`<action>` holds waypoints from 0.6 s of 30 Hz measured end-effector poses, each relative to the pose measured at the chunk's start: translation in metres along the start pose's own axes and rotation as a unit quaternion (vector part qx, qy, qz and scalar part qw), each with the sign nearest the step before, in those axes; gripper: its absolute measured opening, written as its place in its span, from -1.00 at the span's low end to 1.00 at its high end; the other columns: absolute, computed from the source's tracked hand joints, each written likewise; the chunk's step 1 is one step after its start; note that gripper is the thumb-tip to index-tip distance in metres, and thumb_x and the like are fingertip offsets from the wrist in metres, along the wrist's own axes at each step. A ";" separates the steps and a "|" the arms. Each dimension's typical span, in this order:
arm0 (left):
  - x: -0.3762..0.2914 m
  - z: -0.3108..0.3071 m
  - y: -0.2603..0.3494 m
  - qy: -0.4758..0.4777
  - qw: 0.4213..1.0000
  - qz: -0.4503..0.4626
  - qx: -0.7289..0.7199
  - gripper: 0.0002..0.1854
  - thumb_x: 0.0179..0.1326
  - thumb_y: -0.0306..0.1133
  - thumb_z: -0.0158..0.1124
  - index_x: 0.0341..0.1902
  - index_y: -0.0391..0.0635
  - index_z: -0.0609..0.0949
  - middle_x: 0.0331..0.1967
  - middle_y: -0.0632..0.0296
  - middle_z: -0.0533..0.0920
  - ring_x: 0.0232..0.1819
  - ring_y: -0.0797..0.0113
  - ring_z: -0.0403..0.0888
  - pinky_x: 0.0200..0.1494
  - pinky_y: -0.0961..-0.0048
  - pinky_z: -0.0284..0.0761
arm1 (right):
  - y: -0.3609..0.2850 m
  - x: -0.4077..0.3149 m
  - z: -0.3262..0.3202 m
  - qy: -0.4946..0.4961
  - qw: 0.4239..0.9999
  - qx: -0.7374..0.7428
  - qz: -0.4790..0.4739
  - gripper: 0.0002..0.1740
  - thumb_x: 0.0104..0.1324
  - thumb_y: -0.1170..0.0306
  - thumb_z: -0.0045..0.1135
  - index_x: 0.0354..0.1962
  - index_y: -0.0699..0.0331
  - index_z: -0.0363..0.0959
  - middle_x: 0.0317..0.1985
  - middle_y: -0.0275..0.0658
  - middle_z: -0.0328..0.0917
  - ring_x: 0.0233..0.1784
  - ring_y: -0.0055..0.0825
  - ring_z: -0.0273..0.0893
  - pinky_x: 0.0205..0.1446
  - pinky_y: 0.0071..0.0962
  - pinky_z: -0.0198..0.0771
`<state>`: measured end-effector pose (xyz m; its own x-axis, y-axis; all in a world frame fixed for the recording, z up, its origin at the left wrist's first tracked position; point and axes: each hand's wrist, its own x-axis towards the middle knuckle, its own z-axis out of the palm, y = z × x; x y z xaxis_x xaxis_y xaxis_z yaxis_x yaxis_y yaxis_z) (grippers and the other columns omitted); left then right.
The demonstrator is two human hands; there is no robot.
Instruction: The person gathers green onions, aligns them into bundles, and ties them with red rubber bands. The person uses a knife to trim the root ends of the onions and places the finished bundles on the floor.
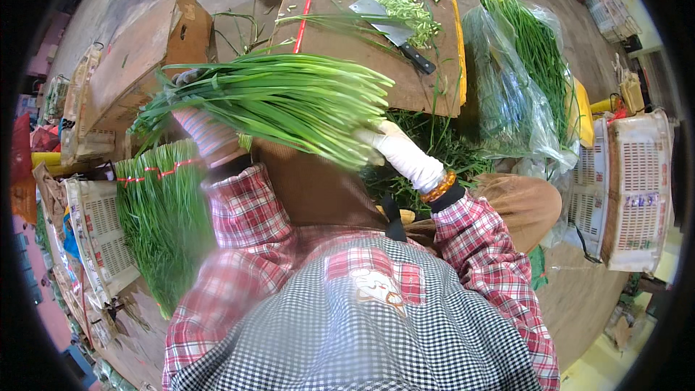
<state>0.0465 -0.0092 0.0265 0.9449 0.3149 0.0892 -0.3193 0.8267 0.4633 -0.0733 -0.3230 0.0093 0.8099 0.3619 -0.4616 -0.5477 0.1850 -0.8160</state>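
Observation:
A loose bunch of garlic chives point(282, 100) lies crosswise above my lap, leaf tips to the left and pale stem ends to the right. My left hand point(187, 77), in a grey glove with a striped cuff, grips the leafy end; leaves cover much of it. At the stem ends is my right hand point(388, 144) in a white glove, blurred, its fingers around the lower stems. Beyond the bunch, a cleaver point(388, 24) with a black handle rests on a wooden board point(347, 79). Chopped pale stem pieces point(415, 13) are heaped beside its blade.
A red strip point(302, 24) crosses the board. Tied chives point(163, 201) stand at my left near a white crate point(103, 239). A wooden box point(146, 54) is front left. More chives fill a clear plastic bag point(502, 76) at right, near white crates point(638, 190). Loose greens point(429, 144) lie below the board.

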 end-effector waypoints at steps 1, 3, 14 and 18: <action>0.000 -0.005 0.000 -0.002 1.000 0.008 0.013 -0.76 0.33 -0.10 0.17 -0.29 0.01 0.61 -0.34 0.36 0.65 -0.21 0.37 0.60 0.02 0.33 0.55 | 0.001 0.000 0.001 0.010 0.999 0.022 0.024 -0.46 0.41 0.35 0.09 0.27 0.36 0.23 -0.50 -0.53 0.38 -0.62 -0.80 0.19 -0.58 -0.71 0.06; 0.004 -0.018 0.003 -0.005 0.999 0.023 0.037 -0.73 0.34 -0.07 0.14 -0.29 0.01 0.62 -0.33 0.34 0.67 -0.23 0.35 0.61 0.00 0.31 0.56 | -0.006 -0.021 -0.014 0.026 0.992 -0.123 -0.015 -0.72 0.46 0.34 -0.01 -0.05 0.37 0.52 -0.61 -0.58 0.20 -0.67 -0.83 0.01 -0.61 -0.71 -0.10; 0.001 -0.033 0.002 -0.002 0.999 0.022 0.040 -0.68 0.36 -0.05 0.07 -0.30 0.00 0.63 -0.31 0.29 0.67 -0.22 0.29 0.60 -0.03 0.28 0.54 | -0.037 -0.057 0.011 0.304 0.673 -0.586 -0.333 -0.77 0.13 0.29 0.30 -0.23 0.04 0.54 -0.40 -0.34 0.54 -0.29 -0.32 0.54 -0.20 -0.33 0.37; -0.009 -0.020 0.003 0.038 0.997 0.041 0.046 -0.70 0.37 -0.05 0.09 -0.27 0.00 0.62 -0.32 0.31 0.67 -0.24 0.33 0.60 -0.08 0.33 0.57 | -0.040 -0.010 0.017 0.293 0.553 -0.680 -0.383 -0.78 0.10 0.28 0.36 -0.31 0.05 0.51 -0.52 -0.39 0.47 -0.42 -0.41 0.49 -0.35 -0.38 0.28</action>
<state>0.0359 0.0001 0.0097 0.9062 0.4178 0.0649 -0.3847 0.7512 0.5363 -0.0626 -0.3185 0.0523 0.8420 0.2222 0.4916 0.3448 -0.9225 -0.1736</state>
